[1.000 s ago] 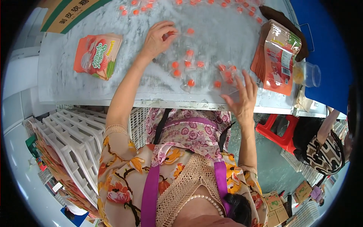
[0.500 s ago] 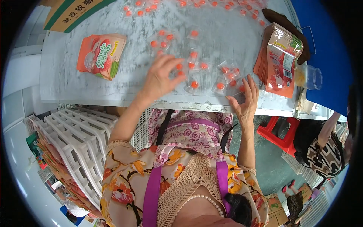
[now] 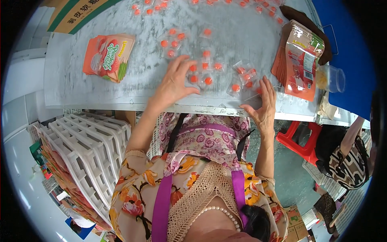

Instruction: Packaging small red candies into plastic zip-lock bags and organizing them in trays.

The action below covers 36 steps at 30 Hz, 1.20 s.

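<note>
Around the two hands, the desk [image 3: 133,94] is crowded on both sides. A stack of red pouches [image 3: 108,58] lies at the left of the frame, below a cardboard box [image 3: 80,16] in the upper left corner. At the upper right, a thicker pile of glossy pouches [image 3: 300,60] leans near a dark brown object [image 3: 306,30], with a clear jar [image 3: 336,79] just beside it and a blue surface [image 3: 350,40] beyond; this bulk bounds the right hand's side.

The wrapped red candies [image 3: 207,80] lie in loose groups across the middle of the frame, with more strewn along the top edge. The left hand [image 3: 173,82] is beside the central group, its grip wide, thumb well apart from the fingers; whether its fingertips touch a wrapper I cannot tell. The right hand [image 3: 264,103] rests at the near right, its grip likewise spread, one candy partly hidden at its fingers.

The desk's front edge [image 3: 209,109] curves below both hands, close to the wrists. Open grey surface stretches between the left pouches and the left hand, and another strip lies between the right candies and the glossy pouches.
</note>
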Each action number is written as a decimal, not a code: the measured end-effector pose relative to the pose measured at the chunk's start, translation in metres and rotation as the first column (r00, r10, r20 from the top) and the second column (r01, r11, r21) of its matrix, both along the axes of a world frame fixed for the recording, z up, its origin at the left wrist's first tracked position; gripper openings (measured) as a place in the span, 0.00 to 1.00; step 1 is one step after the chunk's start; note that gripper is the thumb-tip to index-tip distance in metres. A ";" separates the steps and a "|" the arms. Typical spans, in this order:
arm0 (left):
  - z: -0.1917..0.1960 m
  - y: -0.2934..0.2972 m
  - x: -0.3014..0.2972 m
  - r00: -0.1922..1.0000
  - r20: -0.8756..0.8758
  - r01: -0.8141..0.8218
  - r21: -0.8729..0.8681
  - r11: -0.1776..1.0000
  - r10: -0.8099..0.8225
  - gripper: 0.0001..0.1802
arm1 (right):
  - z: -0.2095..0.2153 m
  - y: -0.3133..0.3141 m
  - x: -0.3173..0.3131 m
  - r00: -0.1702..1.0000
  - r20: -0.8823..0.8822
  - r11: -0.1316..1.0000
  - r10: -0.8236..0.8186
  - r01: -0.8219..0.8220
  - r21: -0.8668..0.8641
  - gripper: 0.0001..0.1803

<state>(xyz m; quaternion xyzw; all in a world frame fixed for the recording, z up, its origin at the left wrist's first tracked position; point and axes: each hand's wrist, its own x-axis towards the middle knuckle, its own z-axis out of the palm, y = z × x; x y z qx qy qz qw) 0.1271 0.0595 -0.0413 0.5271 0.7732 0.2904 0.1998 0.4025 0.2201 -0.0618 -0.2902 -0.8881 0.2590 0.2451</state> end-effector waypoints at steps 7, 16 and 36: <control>0.031 0.044 -0.038 0.947 -0.017 0.303 -0.283 0.910 -0.321 0.56 | 0.010 0.007 -0.001 0.999 0.048 1.000 0.001 0.000 -0.023 0.54; 0.021 0.056 -0.052 0.925 0.154 0.379 -0.292 0.878 -0.349 0.50 | 0.010 0.008 0.003 0.999 0.033 0.999 0.022 -0.020 -0.050 0.54; -0.020 0.047 -0.005 0.979 0.145 0.129 0.085 0.988 -0.141 0.46 | -0.003 -0.007 -0.106 0.971 0.028 0.972 0.237 -0.237 -0.003 0.65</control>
